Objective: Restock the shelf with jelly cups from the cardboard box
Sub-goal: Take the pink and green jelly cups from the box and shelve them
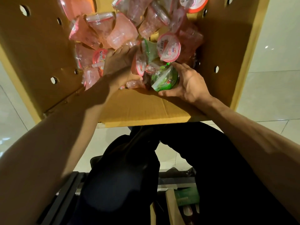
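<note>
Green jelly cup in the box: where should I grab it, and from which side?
Grip the green jelly cup across its round sides, from the right, as the right hand does: its lid faces up and pink cups crowd its left.

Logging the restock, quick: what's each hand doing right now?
Left hand: down among the pink jelly cups, grip cannot be told.
Right hand: holding a green jelly cup.

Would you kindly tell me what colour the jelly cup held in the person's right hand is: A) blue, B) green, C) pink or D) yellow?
B: the right hand grips a green jelly cup at the near edge of the cardboard box, while the other cups are mostly pink.
</note>
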